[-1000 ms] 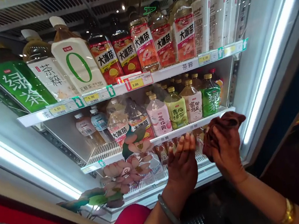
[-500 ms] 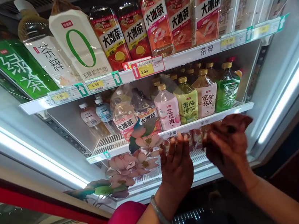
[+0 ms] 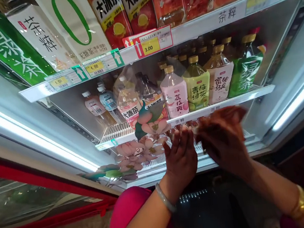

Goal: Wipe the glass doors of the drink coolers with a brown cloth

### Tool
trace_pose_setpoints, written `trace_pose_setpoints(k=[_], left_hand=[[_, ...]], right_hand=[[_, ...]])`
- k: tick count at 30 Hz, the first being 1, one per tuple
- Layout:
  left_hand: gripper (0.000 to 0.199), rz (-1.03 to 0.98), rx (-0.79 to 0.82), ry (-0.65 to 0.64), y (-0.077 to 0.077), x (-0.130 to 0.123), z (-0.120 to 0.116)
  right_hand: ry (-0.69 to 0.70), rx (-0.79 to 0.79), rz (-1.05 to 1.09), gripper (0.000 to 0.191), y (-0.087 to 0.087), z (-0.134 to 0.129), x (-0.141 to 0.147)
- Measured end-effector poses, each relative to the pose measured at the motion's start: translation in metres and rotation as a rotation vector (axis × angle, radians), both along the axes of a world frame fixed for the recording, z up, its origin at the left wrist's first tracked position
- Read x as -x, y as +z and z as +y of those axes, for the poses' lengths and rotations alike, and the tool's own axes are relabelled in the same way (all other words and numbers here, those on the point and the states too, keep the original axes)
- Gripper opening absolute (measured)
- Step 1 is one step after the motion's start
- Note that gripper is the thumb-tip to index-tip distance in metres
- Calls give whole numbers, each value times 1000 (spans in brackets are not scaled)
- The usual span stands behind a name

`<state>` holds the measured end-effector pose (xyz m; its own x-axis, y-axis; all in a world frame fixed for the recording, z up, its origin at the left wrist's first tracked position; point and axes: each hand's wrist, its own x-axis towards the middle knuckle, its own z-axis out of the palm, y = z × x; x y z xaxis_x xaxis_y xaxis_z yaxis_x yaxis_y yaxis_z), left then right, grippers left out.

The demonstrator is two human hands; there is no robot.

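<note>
My left hand [image 3: 180, 153] is raised toward the glass door of a drinks cooler, fingers stretched and apart, with nothing in it. It appears to rest flat on the glass. To its right, my right hand [image 3: 226, 149] grips a crumpled reddish-brown cloth [image 3: 232, 116], slightly smeared by motion. A pink lotus decal [image 3: 135, 153] with green leaves lies on the glass, left of my left hand. Behind the glass are bottled drinks, among them a pink bottle [image 3: 175, 94] and a yellow-green bottle [image 3: 197, 85] on the middle shelf.
Large tea bottles [image 3: 5, 47] line the upper shelf, whose edge carries price tags [image 3: 149, 48]. Bright light strips [image 3: 300, 90] run down both sides. A red frame [image 3: 37, 181] borders the lower left. My knee in magenta cloth [image 3: 128, 210] is below.
The view has shifted, so the shelves sit higher in the picture. My right hand has moved left with the cloth, nearer my left hand, which stays stretched at the glass.
</note>
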<state>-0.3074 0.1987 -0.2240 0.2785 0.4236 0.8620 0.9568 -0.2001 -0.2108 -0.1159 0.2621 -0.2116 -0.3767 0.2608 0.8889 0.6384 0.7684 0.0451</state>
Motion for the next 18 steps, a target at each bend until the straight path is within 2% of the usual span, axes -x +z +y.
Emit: trace_pose_setpoints(k=[3, 6, 9, 10, 12, 15, 17, 18], left_hand=[[77, -5, 14, -12, -13, 5, -3], [78, 39, -13, -3, -25, 10, -6], [75, 76, -3, 26, -32, 16, -10], [74, 75, 13, 35, -34, 18, -11], [72, 68, 38, 46, -37, 21, -12], [70, 56, 31, 40, -41, 20, -12], [70, 41, 23, 42, -42, 16, -11], [71, 37, 20, 50, -42, 13, -10]], right_hand=[[61, -172, -67, 44, -13, -6, 14], [112, -180, -102, 45, 0, 7, -3], [36, -91, 4, 49, 11, 15, -17], [14, -74, 16, 50, 7, 13, -16], [10, -90, -33, 53, -11, 7, -10], [125, -176, -204, 56, -45, 2, -9], [192, -174, -316, 52, -54, 8, -25], [193, -153, -326, 49, -52, 12, -36]])
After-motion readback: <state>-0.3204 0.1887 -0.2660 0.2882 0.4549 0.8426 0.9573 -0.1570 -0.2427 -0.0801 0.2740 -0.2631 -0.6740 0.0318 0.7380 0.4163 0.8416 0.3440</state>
